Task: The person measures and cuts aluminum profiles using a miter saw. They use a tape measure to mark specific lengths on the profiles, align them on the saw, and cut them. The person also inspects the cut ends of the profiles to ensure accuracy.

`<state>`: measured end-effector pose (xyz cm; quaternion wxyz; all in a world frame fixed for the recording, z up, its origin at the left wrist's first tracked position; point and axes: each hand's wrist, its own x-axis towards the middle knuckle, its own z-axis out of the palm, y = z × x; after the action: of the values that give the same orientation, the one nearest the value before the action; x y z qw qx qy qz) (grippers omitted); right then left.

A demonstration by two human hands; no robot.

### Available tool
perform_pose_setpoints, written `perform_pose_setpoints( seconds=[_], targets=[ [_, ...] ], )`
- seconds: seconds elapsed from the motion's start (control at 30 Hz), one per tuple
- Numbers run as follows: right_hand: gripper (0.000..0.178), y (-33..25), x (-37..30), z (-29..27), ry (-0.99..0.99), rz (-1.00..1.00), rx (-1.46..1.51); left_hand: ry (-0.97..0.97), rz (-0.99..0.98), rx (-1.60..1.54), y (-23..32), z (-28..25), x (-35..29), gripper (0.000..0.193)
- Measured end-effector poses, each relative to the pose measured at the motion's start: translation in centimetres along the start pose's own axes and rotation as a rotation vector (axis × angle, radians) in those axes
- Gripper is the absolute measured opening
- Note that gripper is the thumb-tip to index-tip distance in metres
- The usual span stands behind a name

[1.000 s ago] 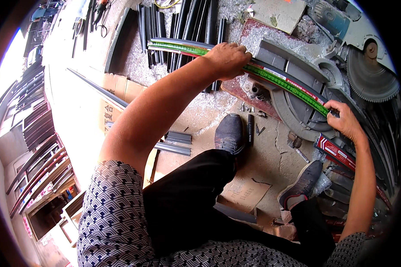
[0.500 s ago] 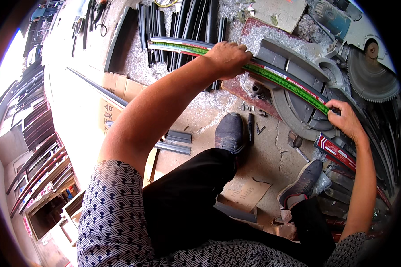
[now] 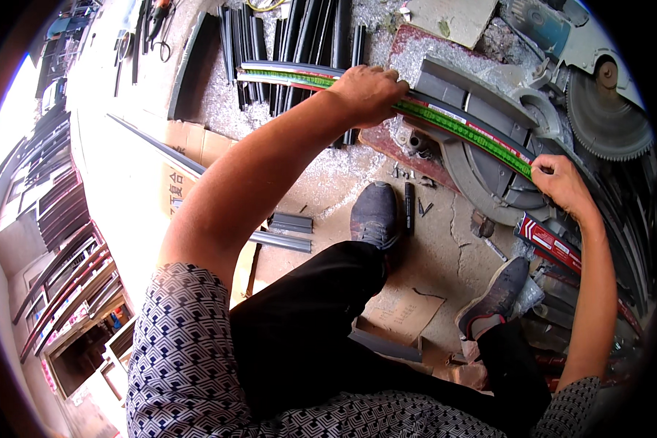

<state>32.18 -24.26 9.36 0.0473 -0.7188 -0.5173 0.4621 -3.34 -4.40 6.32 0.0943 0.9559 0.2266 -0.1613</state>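
1. Left hand [image 3: 369, 91] is closed down over the long aluminium profile [image 3: 460, 125], knuckles up, gripping it at the far middle of the scene.
2. Right hand [image 3: 562, 182] is clamped on the same profile at its right end, fingers wrapped over the top edge.
3. Hands are well apart, 1 on each side of the saw table.
4. The profile is dark, with a green and red striped film on its upper face. It runs from far left to right and lies across the mitre saw [image 3: 489, 157] bed, against the grey fence [image 3: 463, 87].
5. Saw blade [image 3: 607, 109] is at far right, raised clear of the profile, with its guard above it.
6. Bundle of dark profiles [image 3: 299, 36] lies on the floor far of the left hand, strewn with metal swarf.
7. 2 short grey offcuts [image 3: 288, 230] lie on flattened cardboard [image 3: 197, 157] left of the left shoe [image 3: 374, 214].
8. Right shoe [image 3: 496, 298] sits near the saw base, just beside a red striped profile [image 3: 551, 244].
9. Pliers and hand tools [image 3: 157, 29] lie at far left.
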Motion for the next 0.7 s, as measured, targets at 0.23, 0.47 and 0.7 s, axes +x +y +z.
perform_pose_setpoints(
  seconds=[0.23,0.47,0.7],
  targets=[
    [0.026,0.4,0.1,0.2,0.003,0.017,0.049,0.013,-0.002,0.000,0.0,0.2,0.1,0.043],
    [0.024,-0.7,0.1,0.0,-0.051,0.050,0.058,0.074,0.025,0.001,-0.5,0.9,-0.1,0.040],
    [0.025,0.4,0.2,0.2,-0.058,0.032,0.136,0.104,0.033,0.030,0.0,0.2,0.2,0.042]
  ],
)
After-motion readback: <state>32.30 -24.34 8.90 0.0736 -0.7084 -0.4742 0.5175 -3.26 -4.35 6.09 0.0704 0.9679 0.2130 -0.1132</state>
